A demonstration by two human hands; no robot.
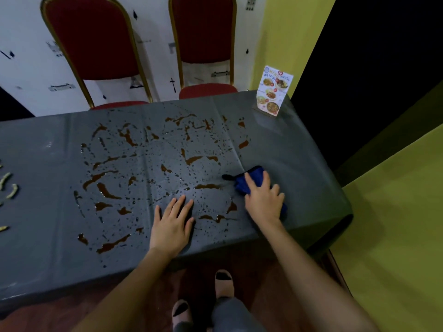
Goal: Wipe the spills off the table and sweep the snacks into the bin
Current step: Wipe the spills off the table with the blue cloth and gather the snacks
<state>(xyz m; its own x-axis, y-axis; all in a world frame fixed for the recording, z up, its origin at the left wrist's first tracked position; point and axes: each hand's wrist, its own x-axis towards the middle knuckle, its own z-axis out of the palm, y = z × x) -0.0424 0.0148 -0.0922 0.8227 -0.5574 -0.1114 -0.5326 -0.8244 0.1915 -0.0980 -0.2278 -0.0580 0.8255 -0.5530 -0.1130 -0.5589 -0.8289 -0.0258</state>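
Brown sauce streaks and droplets (148, 168) cover the middle of the grey-clothed table (299, 149). My right hand (262, 198) presses a blue cloth (249, 179) flat on the table at the right end of the spill, next to one brown streak (207, 186). My left hand (173, 224) lies flat with fingers spread near the table's front edge, holding nothing. Pale snack pieces (10, 188) lie at the far left edge of the table. No bin is in view.
A menu card stand (273, 91) sits at the table's far right corner. Two red chairs (96, 44) (203, 39) stand behind the table. A yellow-green wall (395, 236) runs along the right. My feet (224, 283) are on the floor below the front edge.
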